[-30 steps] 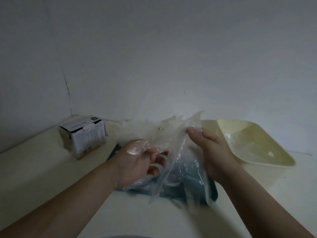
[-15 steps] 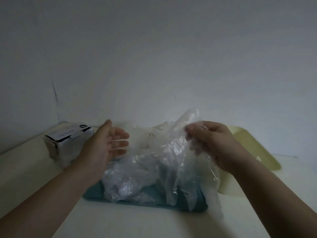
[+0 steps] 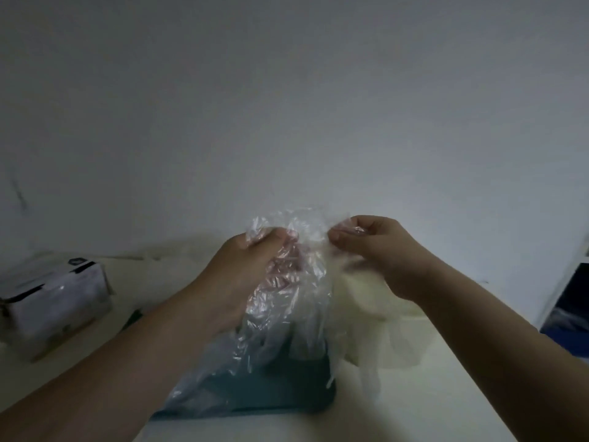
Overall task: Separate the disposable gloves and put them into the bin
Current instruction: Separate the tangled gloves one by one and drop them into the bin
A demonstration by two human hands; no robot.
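Dim light, soft focus throughout.

Far left of both hands, near the wall: a small cardboard box (image 3: 54,301), white sides with dark markings on top, sitting on the pale table (image 3: 446,403).

Left hand (image 3: 251,272) raised above the table, fingers curled into a bunch of clear disposable gloves (image 3: 287,282); thumb and fingers are closed on the crumpled film, which wraps partly over the knuckles. The rest of the plastic hangs down from this hand in a loose, wrinkled sheet.

Below the left hand, under the hanging film: a dark teal tray (image 3: 287,393) flat on the table, more clear plastic lying on it.

Between the hands the film is stretched level, a short span, wrinkled.

Right hand (image 3: 376,247) at about the same height, just beside the left, pinching the other edge of the film between thumb and curled fingers.

Below and behind the right hand: a pale yellow bin (image 3: 398,346), mostly hidden by the wrist and blurred; its contents cannot be made out.

Far right edge: a dark blue shape (image 3: 570,311), unclear.
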